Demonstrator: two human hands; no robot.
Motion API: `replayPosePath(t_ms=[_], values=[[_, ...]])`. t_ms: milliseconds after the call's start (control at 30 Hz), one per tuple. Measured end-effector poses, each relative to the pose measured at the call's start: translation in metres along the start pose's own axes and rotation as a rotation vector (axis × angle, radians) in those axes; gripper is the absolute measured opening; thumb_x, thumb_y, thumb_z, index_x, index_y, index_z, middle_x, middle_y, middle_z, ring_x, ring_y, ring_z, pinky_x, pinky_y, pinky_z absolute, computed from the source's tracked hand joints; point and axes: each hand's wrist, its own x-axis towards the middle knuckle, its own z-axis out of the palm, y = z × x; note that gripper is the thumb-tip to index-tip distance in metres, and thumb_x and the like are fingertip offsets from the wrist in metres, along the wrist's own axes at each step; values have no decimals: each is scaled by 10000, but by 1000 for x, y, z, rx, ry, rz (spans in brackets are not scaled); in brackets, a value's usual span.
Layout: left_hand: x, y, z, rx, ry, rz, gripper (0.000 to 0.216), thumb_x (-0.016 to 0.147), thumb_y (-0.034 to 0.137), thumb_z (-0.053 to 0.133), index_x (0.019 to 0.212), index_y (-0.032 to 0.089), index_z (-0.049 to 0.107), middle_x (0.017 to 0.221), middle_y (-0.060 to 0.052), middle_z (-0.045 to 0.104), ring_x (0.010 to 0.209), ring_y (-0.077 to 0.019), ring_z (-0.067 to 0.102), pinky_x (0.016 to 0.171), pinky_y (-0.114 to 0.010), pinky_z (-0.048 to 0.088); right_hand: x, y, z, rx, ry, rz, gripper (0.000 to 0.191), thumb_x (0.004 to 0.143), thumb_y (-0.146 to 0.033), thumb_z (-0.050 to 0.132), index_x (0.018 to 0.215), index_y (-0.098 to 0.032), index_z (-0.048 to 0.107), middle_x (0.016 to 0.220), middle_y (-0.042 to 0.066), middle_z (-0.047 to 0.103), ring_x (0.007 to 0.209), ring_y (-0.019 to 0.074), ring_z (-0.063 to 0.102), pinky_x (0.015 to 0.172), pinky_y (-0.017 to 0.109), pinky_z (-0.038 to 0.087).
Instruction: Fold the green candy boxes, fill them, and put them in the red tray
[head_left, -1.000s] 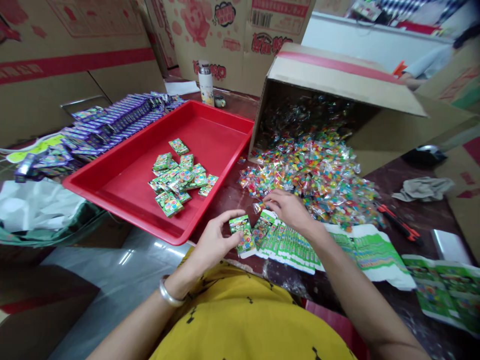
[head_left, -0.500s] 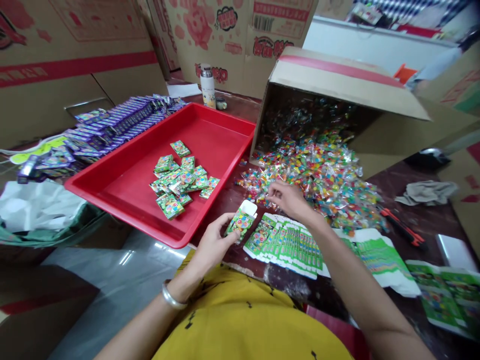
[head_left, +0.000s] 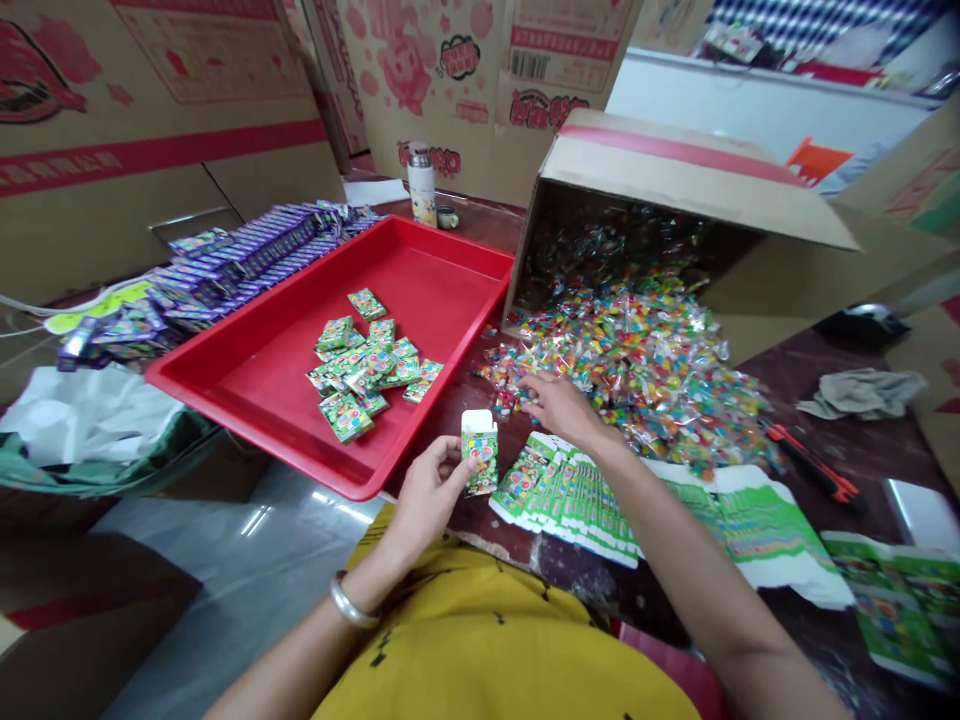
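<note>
My left hand (head_left: pixel 426 492) is closed round a small green box (head_left: pixel 480 453), held upright with its white top flap open. My right hand (head_left: pixel 553 403) lies with curled fingers on the near edge of a heap of small clear candy packets (head_left: pixel 637 365) that spills out of a tipped cardboard box (head_left: pixel 675 165); what its fingers hold I cannot see. Just below both hands lies a fanned row of flat green box blanks (head_left: pixel 577 490). The red tray (head_left: pixel 247 385) to the left holds several filled green boxes (head_left: pixel 364 370).
Purple packets (head_left: pixel 240 250) are piled left of the tray. A flask (head_left: pixel 421 183) stands at the back. More green sheets (head_left: pixel 885 590), an orange-handled cutter (head_left: pixel 814 462) and a grey cloth (head_left: pixel 862 392) lie at the right. Large cartons wall in the table.
My left hand has turned the green box upright and its top flap now stands open. My right hand has moved from the blanks up to the edge of the candy heap.
</note>
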Motion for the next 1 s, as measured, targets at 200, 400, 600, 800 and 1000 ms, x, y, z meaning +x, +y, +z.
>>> replayPosePath(t_ms=[200,400,600,800,1000], values=[[6,-4,5,90,-17,37,273,853,358,645,1042,163,610,911,-48,691,816,-181,660,739,-285,513,-20,-6,-30,558,265,179,135,817,-321,701,818,-186,698,785,32,653,652,161,612,593,300,505],[7,11,23,103,-69,115,201,862,293,625,1031,185,606,916,-36,690,822,-174,653,757,-277,508,-41,-66,-36,452,384,67,91,876,-314,656,857,-230,687,878,59,657,770,198,633,693,340,529],[3,18,26,47,-9,167,248,854,272,646,1084,190,605,995,-50,692,875,-177,652,843,-303,518,-43,-84,-25,190,305,-62,140,911,-295,625,814,-238,709,917,63,641,901,224,596,825,360,481],[-2,12,32,-73,1,167,245,869,248,635,1103,179,602,1042,-73,694,915,-186,662,841,-313,539,-48,-82,-34,347,175,-58,293,986,-313,488,871,-229,744,1236,78,611,1180,251,533,1013,427,402],[-2,16,30,54,73,242,280,883,246,619,1160,204,602,1085,-65,691,987,-198,660,923,-330,520,-47,-69,-48,487,29,6,111,917,-277,613,873,-211,691,936,37,696,899,201,646,841,341,488]])
